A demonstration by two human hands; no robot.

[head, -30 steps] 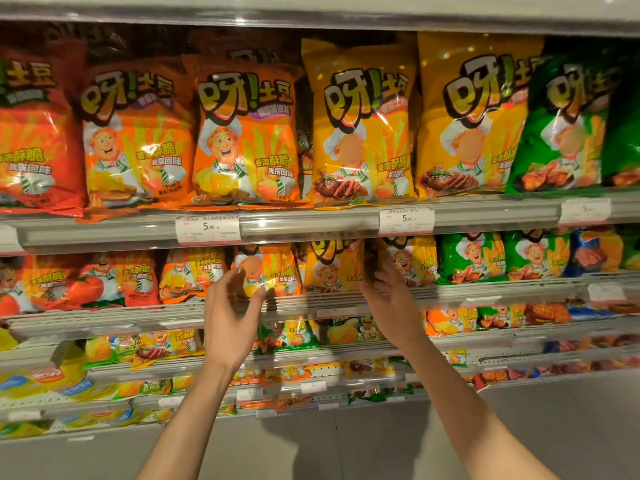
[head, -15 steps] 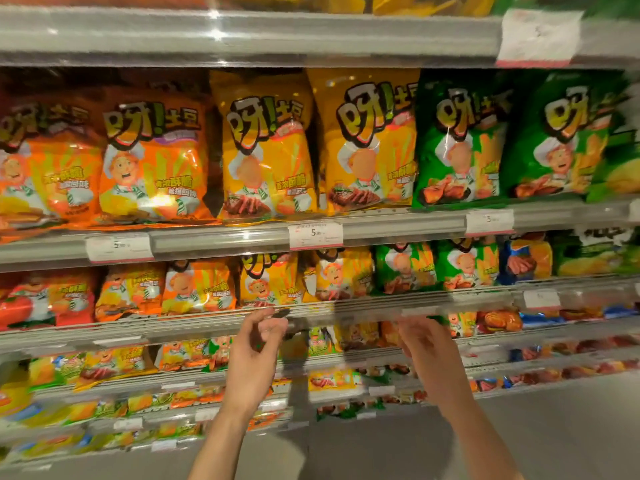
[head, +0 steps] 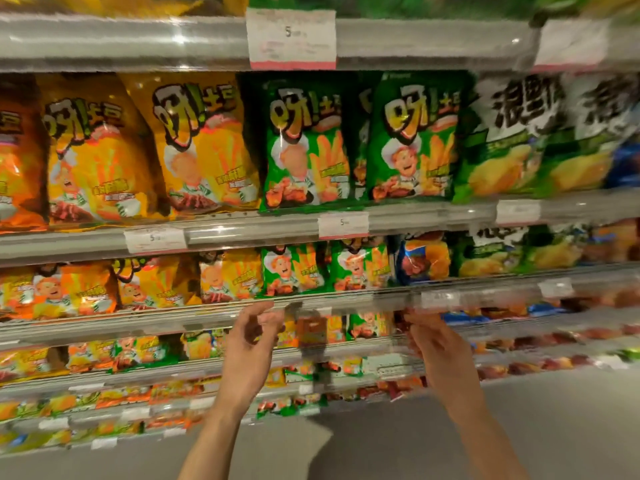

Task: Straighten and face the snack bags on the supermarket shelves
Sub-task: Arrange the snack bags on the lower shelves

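The left hand [head: 254, 336] is hovering with fingers loosely curled, gripping nothing. The right hand [head: 434, 341] is reaching toward a shelf rail [head: 346, 303]; whether it grips anything cannot be determined. Beyond, green snack bags [head: 306, 143] are standing upright, facing forward.

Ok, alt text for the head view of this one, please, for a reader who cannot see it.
Two bare hands, left hand and right hand, reach toward a low shelf rail in a supermarket, neither holding a bag. Above stand yellow snack bags and green snack bags, fronts outward. The picture is motion-blurred.
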